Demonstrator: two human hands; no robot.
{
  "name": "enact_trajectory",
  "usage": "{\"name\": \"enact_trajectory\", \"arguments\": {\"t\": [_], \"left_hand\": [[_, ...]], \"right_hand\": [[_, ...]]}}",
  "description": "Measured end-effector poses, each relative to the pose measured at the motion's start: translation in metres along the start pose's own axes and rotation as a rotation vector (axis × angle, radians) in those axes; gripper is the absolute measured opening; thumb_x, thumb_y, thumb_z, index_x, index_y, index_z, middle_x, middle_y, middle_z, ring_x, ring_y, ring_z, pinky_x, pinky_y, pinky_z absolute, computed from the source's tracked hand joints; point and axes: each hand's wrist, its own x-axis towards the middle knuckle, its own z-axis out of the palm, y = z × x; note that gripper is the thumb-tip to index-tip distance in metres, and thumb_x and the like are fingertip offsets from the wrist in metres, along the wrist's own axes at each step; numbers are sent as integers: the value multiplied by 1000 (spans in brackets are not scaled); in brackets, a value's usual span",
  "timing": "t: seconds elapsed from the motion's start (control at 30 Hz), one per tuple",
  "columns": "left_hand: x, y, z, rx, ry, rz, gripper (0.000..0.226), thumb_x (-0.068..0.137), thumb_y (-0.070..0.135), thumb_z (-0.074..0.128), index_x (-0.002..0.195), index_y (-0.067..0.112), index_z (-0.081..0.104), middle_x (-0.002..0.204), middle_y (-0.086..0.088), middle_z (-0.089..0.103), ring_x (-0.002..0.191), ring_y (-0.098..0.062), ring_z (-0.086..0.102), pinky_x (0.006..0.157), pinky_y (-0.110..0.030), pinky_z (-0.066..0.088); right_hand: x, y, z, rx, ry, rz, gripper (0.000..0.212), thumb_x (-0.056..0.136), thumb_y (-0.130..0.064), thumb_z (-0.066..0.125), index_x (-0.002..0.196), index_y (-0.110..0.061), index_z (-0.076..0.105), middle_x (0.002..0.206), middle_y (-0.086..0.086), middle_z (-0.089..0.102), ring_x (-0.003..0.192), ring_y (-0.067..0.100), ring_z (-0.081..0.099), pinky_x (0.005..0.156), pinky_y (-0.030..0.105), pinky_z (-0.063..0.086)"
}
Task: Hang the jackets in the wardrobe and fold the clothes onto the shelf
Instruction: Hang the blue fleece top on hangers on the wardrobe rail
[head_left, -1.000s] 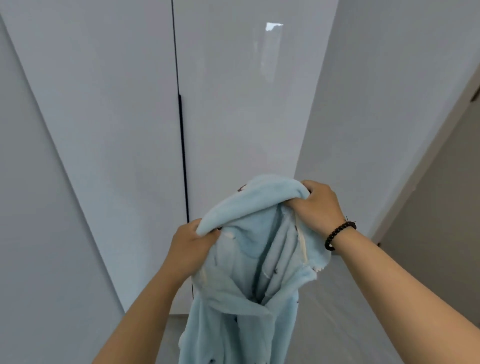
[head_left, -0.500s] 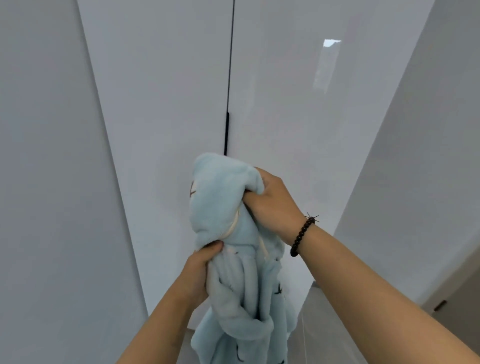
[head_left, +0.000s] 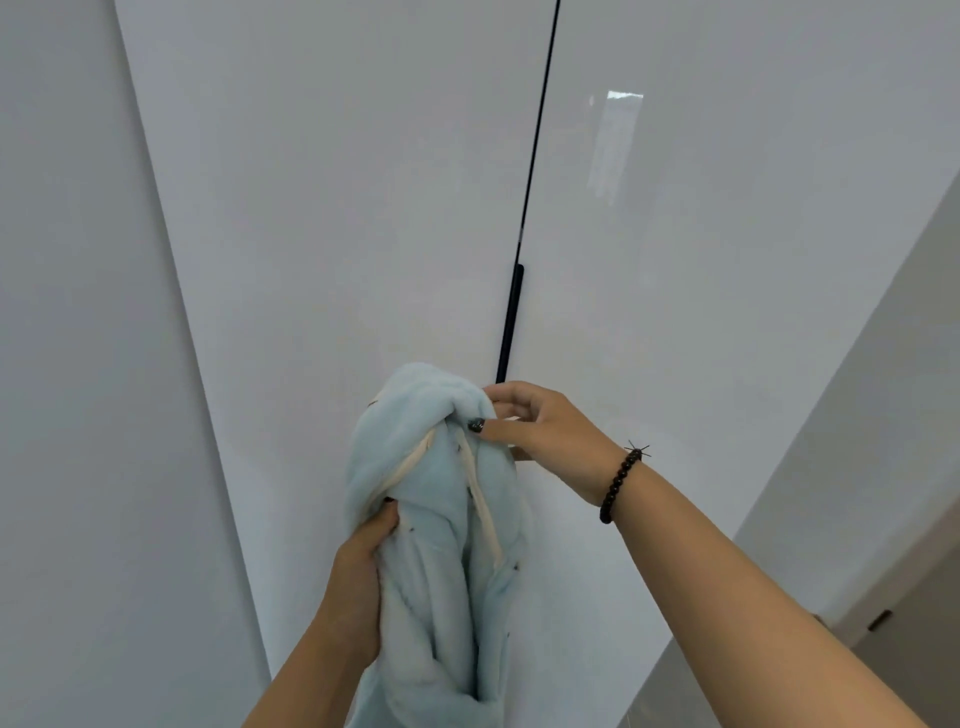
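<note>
The left hand (head_left: 363, 551) grips the light blue fleece jacket (head_left: 441, 519), which hangs bunched before the closed white wardrobe doors (head_left: 363, 208). The right hand (head_left: 540, 421) pinches its top edge, fingers loosely curled.

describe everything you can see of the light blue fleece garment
The light blue fleece garment looks soft and plush, bunched into a vertical bundle that hangs out of the bottom of the frame. Cream drawstrings run down its front and small dark specks dot the fabric. The left hand grips its side lower down; the right hand holds its top edge, thumb against the fleece. It is held up in front of the closed white wardrobe doors, just below the black handle.
</note>
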Motion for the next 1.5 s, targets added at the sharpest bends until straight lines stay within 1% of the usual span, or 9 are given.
{"name": "enact_trajectory", "arguments": {"t": [0.1, 0.23, 0.37, 0.6, 0.97, 1.17, 1.27, 1.37, 1.5], "left_hand": [[20, 14, -13, 31, -14, -36, 25, 95, 24, 48, 93, 11, 69, 80, -6, 75, 80, -22, 69, 72, -36, 48], [41, 30, -29, 45, -51, -47, 23, 95, 23, 49, 95, 11, 68, 78, -4, 75, 67, -15, 72, 68, -34, 47], [54, 41, -45, 53, -58, -65, 23, 93, 23, 50, 96, 10, 69, 83, -7, 76, 71, -17, 72, 70, -36, 48], [59, 52, -70, 36, -9, -81, 23, 92, 24, 52, 95, 10, 69, 82, -7, 75, 86, -26, 67, 80, -41, 50], [23, 53, -74, 7, 13, -90, 21, 92, 25, 54, 94, 10, 69, 79, -6, 75, 88, -26, 65, 80, -39, 50], [-8, 40, -60, 19, -20, -106, 27, 91, 31, 57, 103, 10, 69, 92, -11, 74, 94, -29, 65, 84, -40, 50], [-30, 29, -48, 17, -42, -114, 29, 90, 32, 58, 105, 9, 68, 99, -14, 72, 97, -31, 65, 83, -40, 51], [-58, 15, -30, 18, -78, -113, 27, 91, 30, 57, 102, 9, 69, 87, -10, 75, 90, -29, 66, 75, -38, 51], [-100, -6, -12, 35, -95, -138, 28, 90, 32, 58, 103, 10, 69, 88, -10, 75, 92, -29, 66, 78, -40, 51]], "right_hand": [[26, 1, 2, 112, 190, -12, 47, 83, -20, 72, 126, -19, 52, 120, 4, 61, 103, 17, 63, 90, 36, 55], [60, 7, 20, 112, 757, -79, 57, 81, -23, 72, 129, -20, 41, 120, -1, 45, 102, 12, 55, 79, 18, 45], [88, 18, 40, 107, 902, -54, 50, 81, -16, 69, 124, -16, 43, 118, -1, 39, 105, 18, 53, 90, 28, 48], [102, 26, 61, 38, 933, -12, 39, 81, -12, 64, 116, -13, 50, 116, 3, 47, 86, 13, 52, 61, 12, 38], [71, 20, 69, -21, 901, 54, 45, 81, -12, 62, 123, -11, 46, 122, 6, 47, 90, 15, 51, 61, 16, 38], [19, 20, 74, -13, 875, 41, 43, 82, -10, 61, 123, -12, 47, 122, 4, 50, 100, 15, 53, 78, 23, 42], [-14, 22, 74, -13, 846, 8, 36, 84, -10, 61, 117, -17, 48, 120, 2, 51, 102, 12, 52, 82, 21, 41], [-50, 25, 69, -27, 807, -20, 32, 84, -10, 61, 111, -20, 48, 119, 1, 54, 102, 10, 54, 82, 18, 42], [-100, 27, 56, -45, 764, -42, 25, 86, -9, 58, 106, -20, 48, 113, -2, 57, 92, 5, 55, 64, -1, 40]]}}
